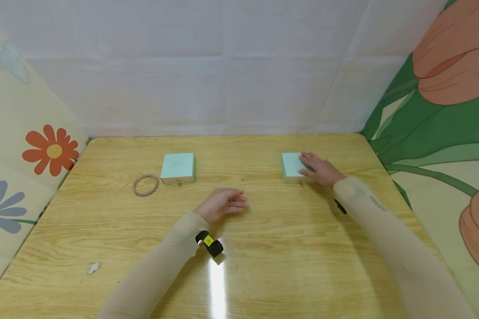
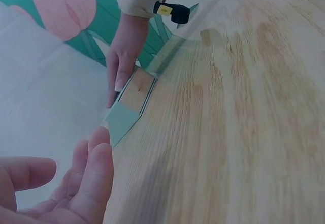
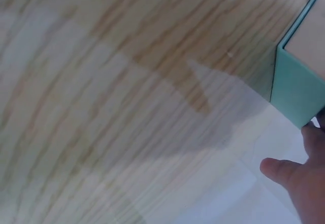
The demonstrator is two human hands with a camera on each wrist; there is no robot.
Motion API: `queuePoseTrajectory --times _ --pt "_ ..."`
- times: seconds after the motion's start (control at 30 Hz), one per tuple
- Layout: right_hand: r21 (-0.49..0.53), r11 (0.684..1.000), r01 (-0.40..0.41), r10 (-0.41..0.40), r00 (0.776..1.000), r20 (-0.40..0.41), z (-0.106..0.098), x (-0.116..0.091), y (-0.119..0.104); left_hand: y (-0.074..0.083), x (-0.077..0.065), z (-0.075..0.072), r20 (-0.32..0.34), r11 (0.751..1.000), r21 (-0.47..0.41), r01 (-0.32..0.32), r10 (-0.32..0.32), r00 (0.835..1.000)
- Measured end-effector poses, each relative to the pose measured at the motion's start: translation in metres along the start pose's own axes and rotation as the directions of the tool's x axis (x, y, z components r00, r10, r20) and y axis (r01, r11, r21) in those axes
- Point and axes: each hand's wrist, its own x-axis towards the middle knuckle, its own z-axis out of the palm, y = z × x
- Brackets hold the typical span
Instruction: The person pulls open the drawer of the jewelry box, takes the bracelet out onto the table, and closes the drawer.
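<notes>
My right hand (image 1: 322, 172) rests on the right part of a light turquoise box (image 1: 289, 165) at the back right of the table. Its fingers lie fairly straight over the lid, and the left wrist view shows them on the box's top. The box's turquoise side (image 3: 298, 87) shows in the right wrist view. Over the middle of the table hovers my left hand (image 1: 220, 204), fingers loosely bent, with nothing in it. A second turquoise box (image 1: 178, 166) stands at the back left, apart from both hands. Beside it lies a thin brownish ring (image 1: 134, 188).
The wooden table (image 1: 263, 248) carries a small whitish scrap (image 1: 93, 268) at its front left. A white sheet (image 1: 223, 88) hangs behind the back edge. Flower-printed panels (image 1: 443, 177) flank both sides.
</notes>
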Motion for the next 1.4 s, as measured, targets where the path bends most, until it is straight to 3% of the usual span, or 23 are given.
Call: queuePoseTrajectory --times 0.4,0.97,1.4 --pt "-0.027 0.999 0.043 -0.043 0.999 -0.007 0.0 -0.002 0.003 -0.004 0.007 0.017 0.019 0.999 0.0 0.032 -0.032 0.999" --pt "-0.057 0.998 0.041 -0.042 0.999 -0.011 0.0 0.001 0.003 -0.009 0.019 0.031 0.035 0.999 0.002 0.039 -0.039 0.999" --pt "-0.046 0.998 0.034 -0.035 0.999 -0.01 -0.001 0.001 0.004 -0.01 0.033 0.06 0.056 0.999 -0.001 0.045 -0.045 0.997"
